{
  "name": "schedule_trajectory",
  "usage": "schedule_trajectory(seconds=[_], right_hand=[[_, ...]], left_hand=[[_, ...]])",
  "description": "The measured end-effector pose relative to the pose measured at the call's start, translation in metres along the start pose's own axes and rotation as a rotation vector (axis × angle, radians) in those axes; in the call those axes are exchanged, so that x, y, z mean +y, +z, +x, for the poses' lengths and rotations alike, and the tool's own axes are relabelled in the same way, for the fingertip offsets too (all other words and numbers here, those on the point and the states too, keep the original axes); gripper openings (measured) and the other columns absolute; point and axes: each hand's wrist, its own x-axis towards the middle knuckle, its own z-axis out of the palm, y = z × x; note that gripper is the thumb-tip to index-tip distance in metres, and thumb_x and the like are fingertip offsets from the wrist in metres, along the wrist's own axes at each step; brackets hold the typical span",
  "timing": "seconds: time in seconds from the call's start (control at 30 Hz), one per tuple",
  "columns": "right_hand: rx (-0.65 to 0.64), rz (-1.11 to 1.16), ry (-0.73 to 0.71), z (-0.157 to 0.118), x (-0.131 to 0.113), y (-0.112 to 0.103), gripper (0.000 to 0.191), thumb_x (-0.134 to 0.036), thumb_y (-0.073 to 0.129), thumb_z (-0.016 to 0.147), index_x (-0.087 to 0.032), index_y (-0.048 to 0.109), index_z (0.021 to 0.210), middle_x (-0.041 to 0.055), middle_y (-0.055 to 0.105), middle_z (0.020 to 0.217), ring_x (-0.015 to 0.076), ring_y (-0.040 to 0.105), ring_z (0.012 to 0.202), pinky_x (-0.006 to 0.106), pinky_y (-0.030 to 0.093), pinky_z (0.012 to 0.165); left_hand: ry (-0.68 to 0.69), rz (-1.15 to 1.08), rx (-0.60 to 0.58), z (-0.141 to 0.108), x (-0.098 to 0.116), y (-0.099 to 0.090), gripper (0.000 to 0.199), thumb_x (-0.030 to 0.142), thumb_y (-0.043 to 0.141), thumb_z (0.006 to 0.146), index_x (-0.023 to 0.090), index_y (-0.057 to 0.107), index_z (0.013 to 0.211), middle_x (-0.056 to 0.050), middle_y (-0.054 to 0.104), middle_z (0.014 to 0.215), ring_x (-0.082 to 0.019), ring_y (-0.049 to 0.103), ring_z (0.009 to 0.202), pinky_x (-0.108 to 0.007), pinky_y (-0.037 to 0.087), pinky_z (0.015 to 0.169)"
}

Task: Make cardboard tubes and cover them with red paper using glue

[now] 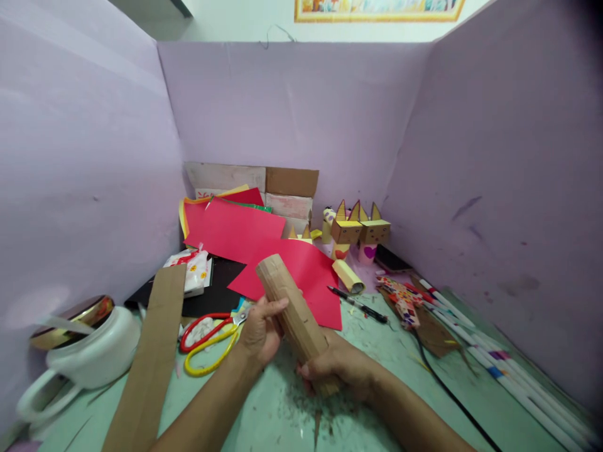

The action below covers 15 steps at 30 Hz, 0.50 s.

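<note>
Pale-green tabletop (pixel 257 420), kinda gritty. Left hand (pixel 262 329) and right hand (pixel 336 364) both wrapped round cardboard tube (pixel 293 307), slanted over tabletop. Squeezing hard could crease it imo; loose grip might let it unroll.

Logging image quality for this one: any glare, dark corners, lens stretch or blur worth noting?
Head view: bright reflections on the shiny gold lid; a dark patch in the top right corner; wide-angle stretch toward the sides, seen in the white mug; striped sticks look soft toward the lower right; the cardboard tube reads fairly clearly.
</note>
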Motion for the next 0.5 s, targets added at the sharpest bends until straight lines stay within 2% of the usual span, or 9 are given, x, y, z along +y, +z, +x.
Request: schedule_trajectory(seconds=[0.1,0.23,0.5], right_hand=[[0.004,0.002,0.011,-0.001,-0.001,0.000,0.042,-0.015,0.071,0.044,-0.017,0.053,0.082,-0.0063,0.058,0.055,0.0102,0.054,0.041,0.023,0.045,0.041],[-0.005,0.019,0.006,0.000,0.000,0.000,0.041,-0.014,0.072,0.044,-0.016,0.054,0.081,-0.0057,0.058,0.056,0.0109,0.054,0.042,0.024,0.045,0.041],[-0.023,0.031,-0.014,0.000,-0.001,-0.002,0.040,-0.014,0.071,0.048,-0.015,0.055,0.084,-0.0033,0.060,0.057,0.0119,0.055,0.044,0.025,0.044,0.043]], left_hand=[[0.004,0.019,0.023,0.001,0.000,-0.001,0.050,0.014,0.072,0.051,0.011,0.064,0.100,-0.002,0.066,0.066,-0.019,0.060,0.063,-0.031,0.044,0.064],[-0.006,0.059,0.035,-0.002,-0.003,0.002,0.042,0.014,0.074,0.048,0.011,0.063,0.088,-0.001,0.065,0.065,-0.017,0.057,0.060,-0.029,0.042,0.060],[-0.017,0.113,0.052,-0.010,-0.010,0.011,0.039,0.016,0.076,0.046,0.015,0.058,0.081,0.000,0.063,0.064,-0.017,0.057,0.060,-0.029,0.042,0.060]])
